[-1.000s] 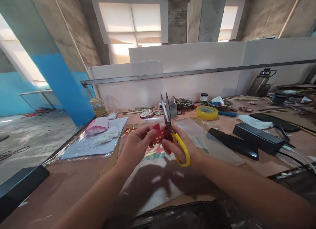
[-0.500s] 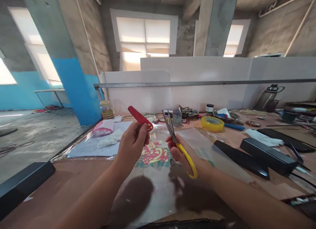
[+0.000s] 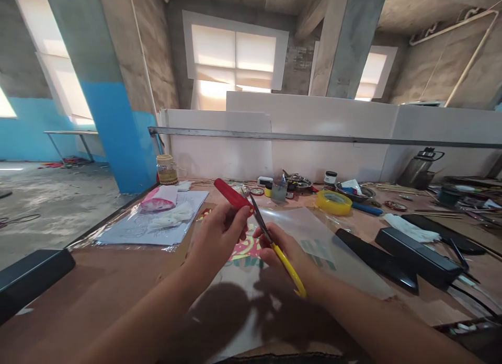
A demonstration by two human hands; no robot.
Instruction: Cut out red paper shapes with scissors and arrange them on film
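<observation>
My left hand (image 3: 217,236) pinches a flat red strip (image 3: 230,194) with a rounded upper end, held tilted above the table. In my right hand (image 3: 290,246) are scissors with yellow handles (image 3: 285,264). Their blades (image 3: 259,216) point up and left beside the strip's lower right end and look nearly closed. Whether they touch the strip, I cannot tell. Beneath both hands lies a translucent sheet (image 3: 314,233) over a pink and yellow design (image 3: 246,248) with green lettering, partly hidden by my hands.
Plastic-covered papers (image 3: 149,230) lie to the left, near a glass jar (image 3: 167,170). A yellow tape roll (image 3: 333,202), small pots and bowls line the back. On the right are a black box-shaped device (image 3: 418,257), a white cloth (image 3: 411,228) and a flask (image 3: 418,168).
The scissors have moved left and their blades have come together next to the strip's lower end. My left hand has shifted slightly right and down. The view has turned a little.
</observation>
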